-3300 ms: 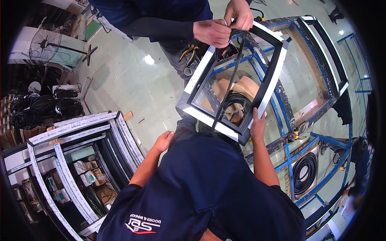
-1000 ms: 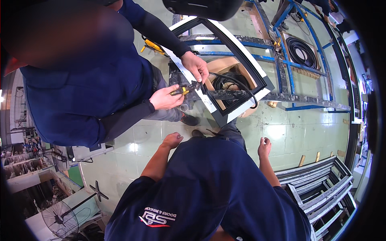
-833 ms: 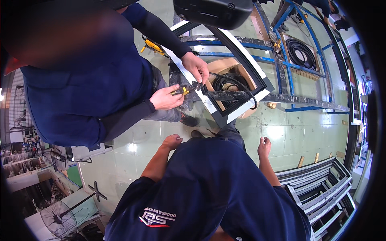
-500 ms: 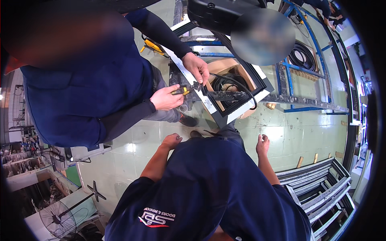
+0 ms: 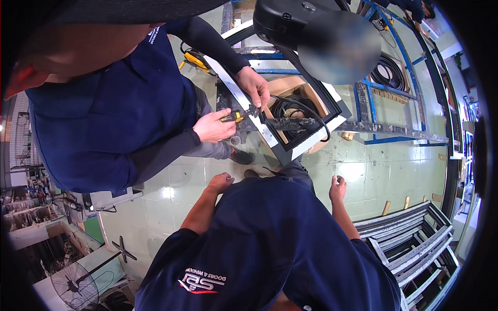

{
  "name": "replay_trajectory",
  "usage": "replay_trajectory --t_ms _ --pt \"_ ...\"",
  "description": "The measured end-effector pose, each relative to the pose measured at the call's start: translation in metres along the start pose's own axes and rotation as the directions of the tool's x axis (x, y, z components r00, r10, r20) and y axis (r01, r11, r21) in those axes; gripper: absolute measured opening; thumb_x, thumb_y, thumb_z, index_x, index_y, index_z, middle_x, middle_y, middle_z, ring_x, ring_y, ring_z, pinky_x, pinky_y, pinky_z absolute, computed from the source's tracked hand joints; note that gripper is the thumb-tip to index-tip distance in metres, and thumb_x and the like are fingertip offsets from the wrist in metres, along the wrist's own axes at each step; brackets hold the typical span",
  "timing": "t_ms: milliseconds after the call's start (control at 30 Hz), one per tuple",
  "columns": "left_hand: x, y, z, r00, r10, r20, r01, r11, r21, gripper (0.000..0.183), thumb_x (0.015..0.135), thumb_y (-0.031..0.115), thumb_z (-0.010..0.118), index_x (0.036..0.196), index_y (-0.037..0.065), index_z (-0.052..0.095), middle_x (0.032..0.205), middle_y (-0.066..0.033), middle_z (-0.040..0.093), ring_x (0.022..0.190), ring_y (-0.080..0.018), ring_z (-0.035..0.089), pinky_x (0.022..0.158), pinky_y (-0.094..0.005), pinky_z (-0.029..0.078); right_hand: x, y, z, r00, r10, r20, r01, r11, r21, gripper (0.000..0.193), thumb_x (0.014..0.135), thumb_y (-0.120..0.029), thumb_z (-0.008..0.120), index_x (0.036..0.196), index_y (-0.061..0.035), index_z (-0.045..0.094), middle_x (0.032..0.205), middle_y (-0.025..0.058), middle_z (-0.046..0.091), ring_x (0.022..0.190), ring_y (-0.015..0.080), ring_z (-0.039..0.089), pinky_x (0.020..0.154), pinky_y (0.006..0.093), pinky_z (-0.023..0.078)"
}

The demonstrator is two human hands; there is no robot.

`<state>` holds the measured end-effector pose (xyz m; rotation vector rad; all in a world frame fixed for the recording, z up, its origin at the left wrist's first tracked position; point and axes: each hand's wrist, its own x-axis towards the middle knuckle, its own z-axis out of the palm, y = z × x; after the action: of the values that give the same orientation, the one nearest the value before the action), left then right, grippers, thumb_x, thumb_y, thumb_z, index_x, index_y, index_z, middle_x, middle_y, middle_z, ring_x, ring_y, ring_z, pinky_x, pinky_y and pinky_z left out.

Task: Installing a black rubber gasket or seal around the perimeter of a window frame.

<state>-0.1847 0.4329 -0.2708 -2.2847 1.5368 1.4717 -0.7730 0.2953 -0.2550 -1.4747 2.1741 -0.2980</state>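
My left hand [image 5: 220,182] and my right hand [image 5: 337,187] hang at my sides over the floor, holding nothing, fingers loosely curled. In front of me a black-and-white window frame [image 5: 265,136] leans over a cardboard box [image 5: 303,96] with coiled black rubber strip [image 5: 290,109]. A co-worker in a navy shirt [image 5: 104,109] stands at the left. One of the co-worker's hands [image 5: 210,127] grips yellow-handled pliers [image 5: 236,116] at the frame's edge. The co-worker's other hand [image 5: 254,85] pinches the black strip on the frame.
A blue metal rack [image 5: 394,103] with more coiled strip stands behind the frame. Stacked white window frames [image 5: 410,243] lie at lower right. A floor fan [image 5: 72,285] stands at lower left. Another person's head with a black headset [image 5: 295,20] leans in at the top.
Three seconds ago my hands were at the raised frame; now they hang free. Over the last second the headset wearer's head has come into view at the top; the co-worker's hands stay put.
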Motion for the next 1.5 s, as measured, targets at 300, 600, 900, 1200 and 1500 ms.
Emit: replay_trajectory --t_ms 300,600,900,1200,1500 --pt "-0.005 -0.002 -0.001 1.0 -0.019 0.019 0.018 1.0 0.008 0.057 0.108 0.054 0.065 0.134 0.005 0.077 0.127 -0.0203 0.082 0.123 -0.0377 0.076 0.108 -0.046 0.057 -0.004 -0.003 0.003 1.0 -0.001 -0.005 0.001 1.0 0.02 0.052 0.113 -0.043 0.067 0.143 -0.0015 0.068 0.134 0.0239 0.072 0.129 0.0408 0.063 0.11 0.0514 0.053" --pt "-0.008 -0.003 -0.003 1.0 -0.016 0.011 0.017 1.0 -0.01 0.056 0.109 0.053 0.065 0.133 0.005 0.077 0.129 -0.0205 0.081 0.125 -0.0381 0.075 0.11 -0.0462 0.056 -0.003 -0.005 0.001 1.0 0.006 0.01 -0.006 1.0 0.026 0.051 0.113 -0.042 0.067 0.143 -0.0016 0.068 0.136 0.0233 0.07 0.129 0.0406 0.063 0.111 0.0514 0.053" --pt "-0.009 -0.003 -0.003 1.0 -0.026 0.012 0.026 1.0 0.005 0.055 0.108 0.053 0.066 0.134 0.005 0.076 0.129 -0.0211 0.081 0.126 -0.0385 0.075 0.111 -0.0466 0.056 -0.003 -0.004 0.001 1.0 -0.006 0.006 0.006 1.0 0.009 0.051 0.113 -0.043 0.067 0.143 -0.0012 0.068 0.134 0.0229 0.071 0.129 0.0404 0.063 0.111 0.0512 0.052" --pt "-0.011 -0.006 -0.004 1.0 -0.021 0.002 0.021 0.999 0.037 0.056 0.109 0.054 0.065 0.133 0.005 0.076 0.128 -0.0209 0.081 0.125 -0.0384 0.075 0.111 -0.0467 0.056 -0.007 -0.007 0.001 1.0 0.007 0.001 -0.007 0.999 0.033 0.052 0.113 -0.042 0.067 0.143 -0.0001 0.068 0.133 0.0232 0.072 0.129 0.0401 0.063 0.111 0.0512 0.052" --pt "-0.01 -0.007 -0.002 0.999 -0.027 0.024 0.028 1.0 -0.004 0.057 0.109 0.055 0.065 0.134 0.005 0.076 0.128 -0.0208 0.081 0.125 -0.0378 0.075 0.11 -0.0466 0.056 -0.008 -0.007 0.002 1.0 -0.011 0.014 0.011 1.0 0.021 0.052 0.113 -0.043 0.067 0.143 0.0001 0.067 0.135 0.0225 0.072 0.131 0.0398 0.061 0.113 0.051 0.051"
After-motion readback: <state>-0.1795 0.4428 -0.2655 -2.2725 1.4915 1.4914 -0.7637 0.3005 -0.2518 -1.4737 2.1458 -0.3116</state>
